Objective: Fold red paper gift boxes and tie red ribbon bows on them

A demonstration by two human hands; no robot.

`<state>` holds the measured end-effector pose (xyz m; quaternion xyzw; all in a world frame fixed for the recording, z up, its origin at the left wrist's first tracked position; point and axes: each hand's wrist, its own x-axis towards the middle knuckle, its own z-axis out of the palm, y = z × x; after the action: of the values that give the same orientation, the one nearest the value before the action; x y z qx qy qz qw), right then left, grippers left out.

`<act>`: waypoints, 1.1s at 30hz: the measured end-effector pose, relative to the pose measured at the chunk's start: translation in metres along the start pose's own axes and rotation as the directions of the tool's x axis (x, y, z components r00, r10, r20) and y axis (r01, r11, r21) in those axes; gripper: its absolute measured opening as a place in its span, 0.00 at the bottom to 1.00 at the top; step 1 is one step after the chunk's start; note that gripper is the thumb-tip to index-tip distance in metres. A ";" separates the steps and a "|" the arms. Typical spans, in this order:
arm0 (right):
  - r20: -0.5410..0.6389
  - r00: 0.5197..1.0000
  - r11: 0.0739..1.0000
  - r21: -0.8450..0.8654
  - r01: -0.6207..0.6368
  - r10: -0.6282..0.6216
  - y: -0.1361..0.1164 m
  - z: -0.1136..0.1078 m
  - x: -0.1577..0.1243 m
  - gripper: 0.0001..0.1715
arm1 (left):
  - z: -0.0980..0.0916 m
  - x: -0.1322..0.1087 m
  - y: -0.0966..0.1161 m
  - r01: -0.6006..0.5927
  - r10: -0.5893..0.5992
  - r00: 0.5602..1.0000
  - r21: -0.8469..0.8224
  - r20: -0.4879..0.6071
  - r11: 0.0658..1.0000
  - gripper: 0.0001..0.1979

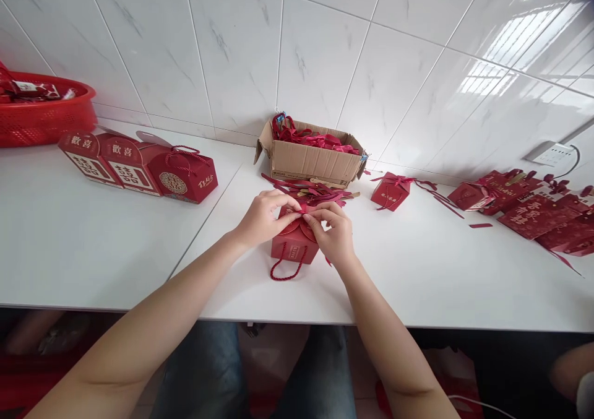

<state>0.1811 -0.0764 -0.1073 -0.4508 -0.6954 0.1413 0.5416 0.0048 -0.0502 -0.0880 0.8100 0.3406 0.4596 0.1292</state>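
Note:
A small red gift box [293, 249] stands near the table's front edge, its twisted rope handle [286, 278] hanging down toward me. My left hand [266, 219] pinches red ribbon [304, 209] at the top of the box, from the left side. From the right, my right hand [333, 231] pinches the same ribbon, its fingertips almost meeting those of my left hand. Loose red ribbons [320, 191] lie just behind the box, before an open cardboard box [310, 161] filled with more ribbons.
Red boxes [134, 165] stand in a row at the left, with a red basket [46, 119] beyond. A ribbon-tied box [391, 191] is right of centre. Several red bags [533, 208] lie far right, below a power socket [551, 153] on the tiled wall.

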 end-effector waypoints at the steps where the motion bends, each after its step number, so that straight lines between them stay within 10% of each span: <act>1: 0.001 1.000 0.999 -0.024 0.022 -0.022 0.000 0.000 0.000 0.08 | 0.000 0.000 0.000 -0.023 0.024 1.000 0.038 -0.014 0.999 0.03; 16: 0.329 0.919 0.899 0.299 -0.321 0.219 0.000 -0.001 0.003 0.22 | 0.005 0.000 0.010 0.174 -0.173 0.985 -0.240 0.026 0.955 0.07; 33: 0.264 0.920 0.883 0.298 -0.363 0.289 -0.002 0.001 0.001 0.23 | -0.013 0.002 0.011 -0.102 0.102 0.985 -0.008 0.141 0.995 0.04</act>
<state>0.1792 -0.0771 -0.1056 -0.4433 -0.6279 0.3962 0.5022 -0.0005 -0.0583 -0.0742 0.8568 0.2884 0.4073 0.1295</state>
